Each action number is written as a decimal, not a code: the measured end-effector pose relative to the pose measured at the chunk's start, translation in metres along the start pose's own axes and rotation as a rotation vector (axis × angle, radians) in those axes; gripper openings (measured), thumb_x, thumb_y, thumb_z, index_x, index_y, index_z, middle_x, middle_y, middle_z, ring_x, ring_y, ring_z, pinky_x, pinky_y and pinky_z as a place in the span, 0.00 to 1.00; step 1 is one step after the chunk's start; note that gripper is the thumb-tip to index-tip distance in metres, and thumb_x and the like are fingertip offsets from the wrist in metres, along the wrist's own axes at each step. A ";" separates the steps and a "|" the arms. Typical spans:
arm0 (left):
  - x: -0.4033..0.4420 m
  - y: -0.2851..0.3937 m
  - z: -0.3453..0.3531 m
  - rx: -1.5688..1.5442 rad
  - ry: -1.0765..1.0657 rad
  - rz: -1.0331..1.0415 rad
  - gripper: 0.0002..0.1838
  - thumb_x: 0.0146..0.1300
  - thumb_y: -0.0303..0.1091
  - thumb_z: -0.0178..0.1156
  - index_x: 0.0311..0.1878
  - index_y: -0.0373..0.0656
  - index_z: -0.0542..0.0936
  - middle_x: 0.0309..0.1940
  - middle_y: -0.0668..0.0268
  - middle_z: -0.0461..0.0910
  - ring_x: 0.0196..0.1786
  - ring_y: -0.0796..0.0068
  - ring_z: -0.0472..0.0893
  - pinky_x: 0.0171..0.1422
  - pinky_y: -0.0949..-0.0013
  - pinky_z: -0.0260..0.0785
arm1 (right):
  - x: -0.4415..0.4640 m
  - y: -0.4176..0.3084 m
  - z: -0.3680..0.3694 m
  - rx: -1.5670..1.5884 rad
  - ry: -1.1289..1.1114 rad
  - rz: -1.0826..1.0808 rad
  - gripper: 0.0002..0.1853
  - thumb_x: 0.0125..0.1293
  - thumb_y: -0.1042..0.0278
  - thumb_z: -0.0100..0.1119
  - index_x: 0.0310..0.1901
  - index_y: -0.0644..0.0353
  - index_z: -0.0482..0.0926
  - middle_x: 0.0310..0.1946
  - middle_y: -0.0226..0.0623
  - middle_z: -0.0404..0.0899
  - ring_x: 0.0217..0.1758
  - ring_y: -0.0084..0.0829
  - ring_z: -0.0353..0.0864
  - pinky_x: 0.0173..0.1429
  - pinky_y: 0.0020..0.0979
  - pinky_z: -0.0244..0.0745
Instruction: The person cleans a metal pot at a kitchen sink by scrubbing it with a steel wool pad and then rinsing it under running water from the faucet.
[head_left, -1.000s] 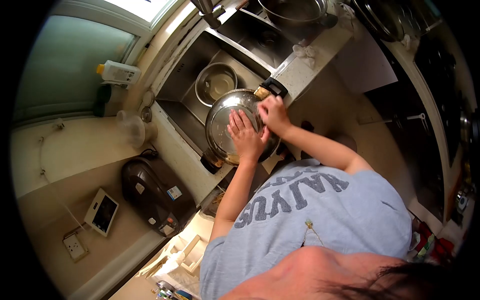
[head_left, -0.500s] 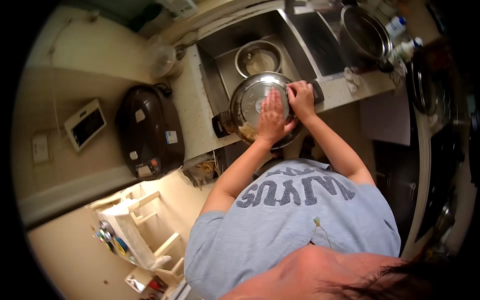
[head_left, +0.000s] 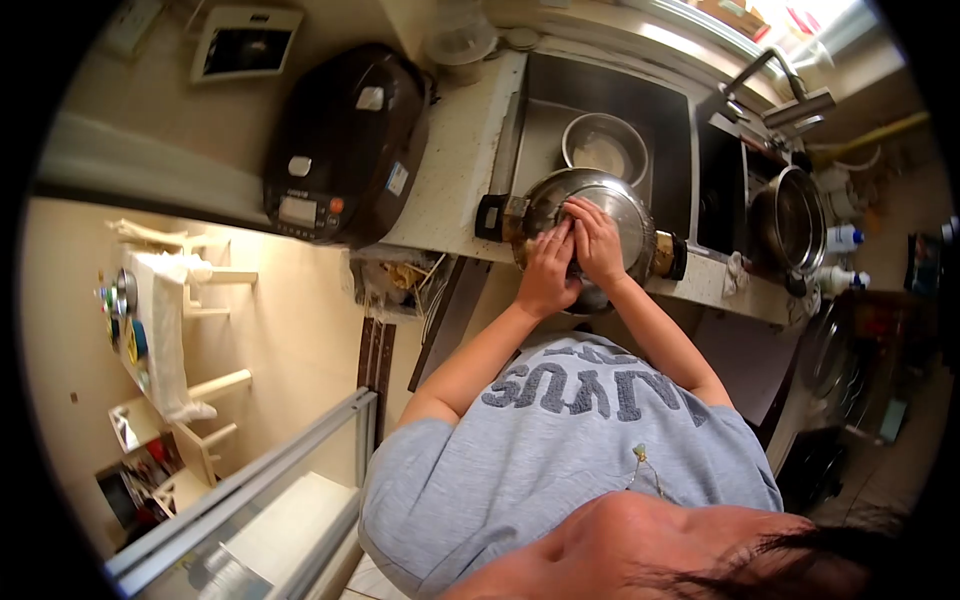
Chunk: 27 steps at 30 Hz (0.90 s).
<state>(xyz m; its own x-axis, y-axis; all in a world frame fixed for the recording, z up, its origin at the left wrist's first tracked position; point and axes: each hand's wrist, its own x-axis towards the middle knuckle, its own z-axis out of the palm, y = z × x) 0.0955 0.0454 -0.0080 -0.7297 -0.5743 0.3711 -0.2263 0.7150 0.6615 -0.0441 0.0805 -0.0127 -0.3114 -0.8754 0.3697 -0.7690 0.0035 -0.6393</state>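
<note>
Fingers (head_left: 585,212) of both your hands lie side by side, uncurled and unclenched, against the upper face of a steel pot (head_left: 632,215); whether anything thin is pressed beneath them cannot be told. Half a second ago your right hand (head_left: 600,250) was out by the pot's three o'clock edge; now it has come inward to meet your left hand (head_left: 546,278) near the middle. That suggests both hands share one patch of metal, neither steadying a handle. Your view has swung too, so any turn of the pot itself is hard to judge.

Around you, largest first: the pale tabletop (head_left: 455,170) frames a steel sink (head_left: 605,82), lying at twelve o'clock from your body. A dark brown appliance (head_left: 345,145) stands between nine and ten o'clock from the pot. The pot, apparently bottom up, is at the sink's six o'clock edge, close before you. A metal bowl (head_left: 628,142) sits in the sink, at twelve o'clock from the pot. Two black handles (head_left: 490,218) mark the pot's long axis, running from just past nine to just past three.
</note>
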 end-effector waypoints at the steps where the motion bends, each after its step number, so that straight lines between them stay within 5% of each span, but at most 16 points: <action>1: 0.001 0.002 -0.003 -0.099 -0.030 -0.040 0.40 0.44 0.36 0.60 0.63 0.31 0.62 0.64 0.44 0.59 0.67 0.45 0.58 0.71 0.55 0.50 | 0.001 0.003 0.002 -0.012 -0.058 0.032 0.16 0.67 0.67 0.41 0.51 0.60 0.76 0.56 0.44 0.72 0.64 0.44 0.65 0.67 0.38 0.58; 4: 0.011 0.012 -0.001 -0.196 0.021 -0.080 0.34 0.51 0.39 0.63 0.59 0.33 0.64 0.58 0.46 0.64 0.64 0.46 0.60 0.68 0.55 0.53 | 0.010 0.012 -0.007 0.324 -0.184 0.137 0.20 0.72 0.61 0.34 0.57 0.60 0.72 0.58 0.41 0.71 0.66 0.39 0.64 0.68 0.34 0.56; 5: 0.011 0.010 0.007 -0.127 0.018 -0.090 0.31 0.51 0.39 0.63 0.56 0.36 0.66 0.61 0.49 0.62 0.64 0.48 0.60 0.68 0.55 0.55 | 0.006 0.025 -0.006 0.699 -0.202 0.309 0.23 0.74 0.56 0.31 0.60 0.62 0.68 0.58 0.40 0.72 0.64 0.35 0.66 0.68 0.32 0.56; 6: 0.012 0.007 0.014 -0.087 0.065 -0.035 0.23 0.53 0.32 0.60 0.52 0.38 0.68 0.59 0.51 0.65 0.61 0.48 0.63 0.65 0.55 0.57 | 0.013 0.012 -0.021 0.664 -0.196 0.282 0.25 0.75 0.55 0.31 0.62 0.64 0.64 0.56 0.39 0.74 0.61 0.33 0.69 0.67 0.33 0.58; 9: 0.010 -0.003 0.018 0.023 0.074 0.089 0.21 0.53 0.27 0.57 0.52 0.37 0.67 0.59 0.52 0.65 0.59 0.49 0.64 0.64 0.55 0.58 | 0.005 0.018 -0.014 0.398 -0.052 0.248 0.20 0.73 0.60 0.36 0.60 0.62 0.68 0.54 0.41 0.75 0.60 0.34 0.71 0.65 0.34 0.61; 11: 0.001 -0.006 -0.002 0.014 0.102 -0.068 0.22 0.52 0.25 0.55 0.53 0.37 0.67 0.59 0.52 0.65 0.58 0.48 0.65 0.63 0.56 0.60 | 0.002 0.007 -0.003 -0.112 0.000 -0.012 0.18 0.70 0.67 0.41 0.58 0.59 0.71 0.55 0.43 0.74 0.62 0.40 0.69 0.66 0.37 0.61; 14: -0.011 -0.035 -0.007 0.131 0.309 -0.250 0.22 0.51 0.24 0.56 0.52 0.36 0.69 0.55 0.53 0.68 0.57 0.51 0.66 0.62 0.57 0.60 | 0.006 -0.008 -0.008 -0.292 -0.165 -0.122 0.22 0.63 0.63 0.51 0.59 0.55 0.69 0.64 0.39 0.64 0.67 0.42 0.62 0.68 0.40 0.56; 17: 0.008 -0.079 -0.002 0.276 0.233 -0.095 0.20 0.52 0.22 0.53 0.51 0.34 0.71 0.55 0.53 0.70 0.55 0.54 0.69 0.61 0.60 0.63 | 0.008 -0.017 -0.008 -0.404 -0.210 -0.136 0.22 0.62 0.60 0.52 0.58 0.53 0.71 0.64 0.38 0.64 0.68 0.40 0.60 0.68 0.43 0.54; 21: 0.037 -0.070 -0.028 0.245 -0.063 -0.192 0.19 0.53 0.22 0.50 0.50 0.31 0.72 0.53 0.53 0.73 0.53 0.55 0.70 0.59 0.62 0.65 | 0.007 -0.016 -0.008 -0.406 -0.216 -0.125 0.23 0.61 0.59 0.53 0.58 0.51 0.71 0.64 0.37 0.64 0.68 0.40 0.59 0.68 0.44 0.54; 27: -0.018 -0.061 -0.014 0.300 0.089 -0.115 0.19 0.52 0.20 0.49 0.49 0.30 0.72 0.52 0.51 0.72 0.52 0.51 0.70 0.59 0.61 0.64 | 0.009 -0.022 -0.010 -0.408 -0.224 -0.108 0.23 0.60 0.62 0.54 0.58 0.54 0.71 0.64 0.39 0.64 0.68 0.42 0.60 0.68 0.42 0.55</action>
<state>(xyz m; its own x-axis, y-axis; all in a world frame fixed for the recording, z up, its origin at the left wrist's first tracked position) 0.1318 0.0063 -0.0463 -0.6324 -0.6809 0.3693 -0.4932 0.7216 0.4859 -0.0355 0.0774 0.0113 -0.1240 -0.9637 0.2363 -0.9606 0.0570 -0.2719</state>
